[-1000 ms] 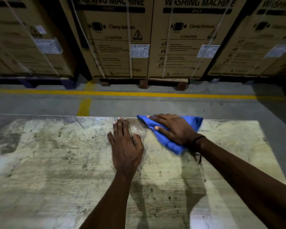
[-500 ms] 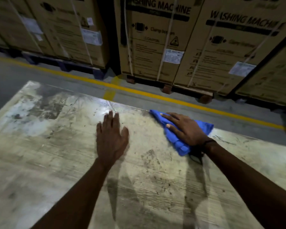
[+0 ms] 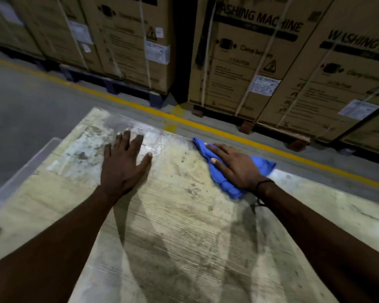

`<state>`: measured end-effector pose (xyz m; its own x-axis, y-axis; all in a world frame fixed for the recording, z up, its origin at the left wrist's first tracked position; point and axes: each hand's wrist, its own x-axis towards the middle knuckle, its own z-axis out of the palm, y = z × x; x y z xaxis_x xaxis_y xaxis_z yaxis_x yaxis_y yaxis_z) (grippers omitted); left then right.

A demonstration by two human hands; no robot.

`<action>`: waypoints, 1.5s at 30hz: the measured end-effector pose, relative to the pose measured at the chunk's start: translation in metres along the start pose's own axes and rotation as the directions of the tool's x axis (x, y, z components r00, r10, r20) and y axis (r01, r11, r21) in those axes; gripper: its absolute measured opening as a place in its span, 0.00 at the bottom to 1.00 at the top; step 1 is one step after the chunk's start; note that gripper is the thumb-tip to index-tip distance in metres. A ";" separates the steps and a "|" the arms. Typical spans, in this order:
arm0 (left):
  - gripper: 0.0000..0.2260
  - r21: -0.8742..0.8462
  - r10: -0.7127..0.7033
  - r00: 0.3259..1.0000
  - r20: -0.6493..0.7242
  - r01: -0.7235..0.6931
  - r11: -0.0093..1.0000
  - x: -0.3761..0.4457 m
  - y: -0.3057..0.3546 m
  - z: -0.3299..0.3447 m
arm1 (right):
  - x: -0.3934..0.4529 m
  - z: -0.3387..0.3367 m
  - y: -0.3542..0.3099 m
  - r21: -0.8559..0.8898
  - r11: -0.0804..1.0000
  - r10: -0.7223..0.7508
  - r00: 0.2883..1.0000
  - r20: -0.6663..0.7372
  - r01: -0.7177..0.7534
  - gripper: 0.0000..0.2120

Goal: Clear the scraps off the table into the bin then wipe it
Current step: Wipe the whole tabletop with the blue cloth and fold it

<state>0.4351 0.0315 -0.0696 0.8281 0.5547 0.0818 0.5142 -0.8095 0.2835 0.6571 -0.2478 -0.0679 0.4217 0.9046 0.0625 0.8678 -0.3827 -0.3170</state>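
The cloth (image 3: 228, 173) sits right at the far edge of the table (image 3: 184, 237), and that is the danger here, I'd judge: one push too far outward and the bunched blue fabric slides over that edge and drops to the floor by the yellow line (image 3: 228, 132). Part of the cloth, on the side away from the person's left hand, already looks to overhang or touch the rim; it is hard to tell which. A second worry: the cloth is crumpled rather than spread, so it may skate over the grime and leave streaks on the stained, worn surface. And the picture is blurred at the left of the table, so any scraps left there could be missed; none show plainly, and no bin is in view.

Now the hands. The right hand (image 3: 234, 167) lies flat on top of the cloth, fingers long and nearly straight, pressing it down onto the table, a press rather than a clutch. A dark band circles that wrist. The left hand (image 3: 123, 162) is spread wide, palm down on bare table, well apart from the cloth and nearer the table's left side, fingers splayed, thumb out, holding nothing, seemingly bracing.

Beyond the cloth, past the yellow line, stand the cartons (image 3: 260, 62) on pallets.
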 end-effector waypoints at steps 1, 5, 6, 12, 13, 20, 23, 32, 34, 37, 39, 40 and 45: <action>0.35 -0.003 0.004 1.000 -0.003 -0.004 1.000 0.002 -0.006 0.000 | 0.023 0.008 -0.017 0.005 1.000 -0.004 1.000 -0.003 0.004 0.26; 0.34 -0.017 -0.006 1.000 -0.015 0.006 1.000 0.006 -0.015 0.005 | 0.083 0.030 -0.061 0.001 1.000 -0.006 1.000 0.010 0.006 0.27; 0.34 -0.017 -0.003 1.000 -0.025 0.003 1.000 0.006 -0.016 0.007 | 0.087 0.032 -0.064 0.004 1.000 0.003 1.000 0.018 -0.003 0.27; 0.33 -0.033 0.006 0.999 -0.044 -0.007 0.999 0.008 -0.022 0.011 | 0.051 0.018 -0.049 0.016 0.998 0.068 0.998 -0.004 -0.068 0.24; 0.33 -0.038 0.008 0.999 -0.040 -0.009 0.999 0.008 -0.023 0.011 | 0.042 0.016 -0.042 0.012 0.996 0.093 0.996 -0.007 -0.093 0.24; 0.32 -0.093 0.065 0.998 0.001 -0.065 0.994 0.008 -0.032 0.009 | 0.033 0.017 -0.044 -0.046 0.973 0.227 0.974 -0.011 -0.227 0.25; 0.32 -0.089 0.082 0.996 0.019 -0.080 0.993 0.015 -0.064 -0.002 | 0.068 0.032 -0.070 -0.070 0.975 0.209 0.978 -0.013 -0.209 0.27; 0.32 -0.086 0.017 0.998 -0.060 -0.022 0.996 0.023 -0.101 -0.011 | 0.220 0.079 -0.168 -0.072 0.997 0.004 1.000 -0.027 -0.006 0.28; 0.32 -0.096 0.009 0.998 -0.057 -0.014 0.995 0.024 -0.104 -0.011 | 0.228 0.081 -0.175 -0.079 0.997 -0.001 1.000 -0.021 0.000 0.28; 0.32 -0.102 0.006 0.998 -0.055 -0.011 0.995 0.023 -0.103 -0.014 | 0.211 0.077 -0.167 -0.076 0.997 -0.005 1.000 -0.006 0.004 0.27; 0.32 -0.128 -0.005 0.999 -0.052 -0.002 0.992 0.023 -0.100 -0.017 | 0.187 0.071 -0.152 -0.071 0.998 0.002 1.000 -0.016 -0.003 0.27; 0.32 -0.142 -0.011 0.999 -0.050 0.004 0.990 0.023 -0.098 -0.019 | 0.174 0.067 -0.143 -0.072 0.997 0.008 1.000 -0.029 -0.010 0.27; 0.35 -0.180 -0.011 0.999 -0.046 0.003 0.984 0.023 -0.096 -0.022 | 0.149 0.060 -0.121 -0.115 0.992 0.042 0.998 -0.039 -0.046 0.26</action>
<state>0.4002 0.1260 -0.0743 0.8112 0.5718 0.1223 0.4677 -0.7600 0.4513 0.5989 -0.0550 -0.0769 0.4679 0.8796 0.0859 0.8717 -0.4433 -0.2089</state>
